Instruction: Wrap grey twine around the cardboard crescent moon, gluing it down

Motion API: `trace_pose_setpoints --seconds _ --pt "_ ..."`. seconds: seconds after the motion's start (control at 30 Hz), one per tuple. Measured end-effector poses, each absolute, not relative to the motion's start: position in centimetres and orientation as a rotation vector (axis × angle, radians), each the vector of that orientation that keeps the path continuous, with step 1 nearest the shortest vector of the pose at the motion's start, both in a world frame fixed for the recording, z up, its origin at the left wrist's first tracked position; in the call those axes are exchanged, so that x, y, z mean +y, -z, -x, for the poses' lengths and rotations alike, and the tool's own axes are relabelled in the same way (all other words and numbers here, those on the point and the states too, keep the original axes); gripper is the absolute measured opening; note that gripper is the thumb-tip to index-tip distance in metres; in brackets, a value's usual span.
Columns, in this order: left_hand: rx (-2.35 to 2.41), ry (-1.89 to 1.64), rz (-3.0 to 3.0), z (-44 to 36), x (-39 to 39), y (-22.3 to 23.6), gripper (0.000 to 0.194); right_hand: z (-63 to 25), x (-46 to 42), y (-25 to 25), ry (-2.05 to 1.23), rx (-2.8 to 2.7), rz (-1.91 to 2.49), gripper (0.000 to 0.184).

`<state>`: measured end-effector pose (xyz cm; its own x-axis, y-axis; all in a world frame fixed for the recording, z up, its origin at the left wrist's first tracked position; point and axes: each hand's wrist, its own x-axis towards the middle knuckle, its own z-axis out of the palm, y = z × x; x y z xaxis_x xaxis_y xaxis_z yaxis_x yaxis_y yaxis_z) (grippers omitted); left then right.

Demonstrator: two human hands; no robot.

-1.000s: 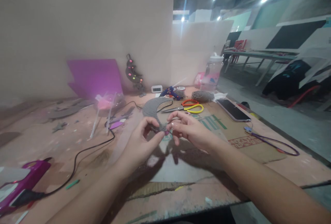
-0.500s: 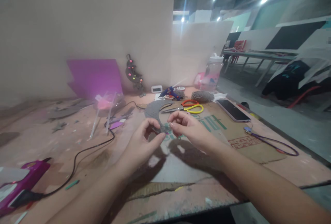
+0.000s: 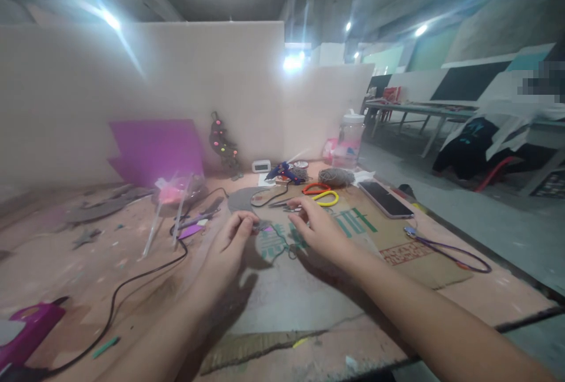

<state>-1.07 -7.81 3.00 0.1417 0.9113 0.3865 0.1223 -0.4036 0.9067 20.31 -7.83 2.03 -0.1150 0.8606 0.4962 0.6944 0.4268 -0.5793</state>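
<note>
A grey crescent-moon shape (image 3: 242,198), wrapped in yarn, is pinched near its lower tip by my left hand (image 3: 232,238). From that end a loose piece of grey yarn (image 3: 281,235) trails down to the right and curls above the white sheet. My right hand (image 3: 320,229) hangs beside the scissors (image 3: 326,198), thumb and fingers apart. The scissors have one orange and one yellow handle; their blades lie partly behind my right fingers, and whether I touch them is unclear.
Behind lie a blue glue gun (image 3: 282,173), a ball of grey yarn (image 3: 336,177) and a small white clock (image 3: 261,166). A phone (image 3: 385,198) rests at right. A decorated crescent (image 3: 223,143) leans against the white panel. A black cord (image 3: 132,281) crosses the left side.
My hands have drawn apart, with the right one moving away from the crescent's tip toward the scissors. The yarn tail now hangs loose. The camera view has tilted up slightly.
</note>
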Motion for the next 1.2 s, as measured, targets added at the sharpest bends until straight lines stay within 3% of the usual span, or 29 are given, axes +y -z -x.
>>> trace_pose_setpoints --seconds 0.37,0.6,1.03,1.2 --pt "1.12 -1.177 -1.591 1.8 -6.1 -0.6 0.033 -21.8 -5.2 1.4 -0.32 -1.98 1.483 0.024" --pt "1.212 -1.347 -1.993 2.0 -5.7 -1.0 0.021 -21.9 -5.0 1.6 -0.315 -1.993 1.496 0.024" --pt "1.173 -1.3 -2.335 2.1 -5.7 -0.7 0.024 -21.7 -5.4 1.8 -0.318 -1.996 1.459 0.028" --pt "1.155 -1.347 -2.268 2.0 -6.0 -0.7 0.024 -21.4 -5.3 1.5 -0.363 -1.877 1.439 0.021"
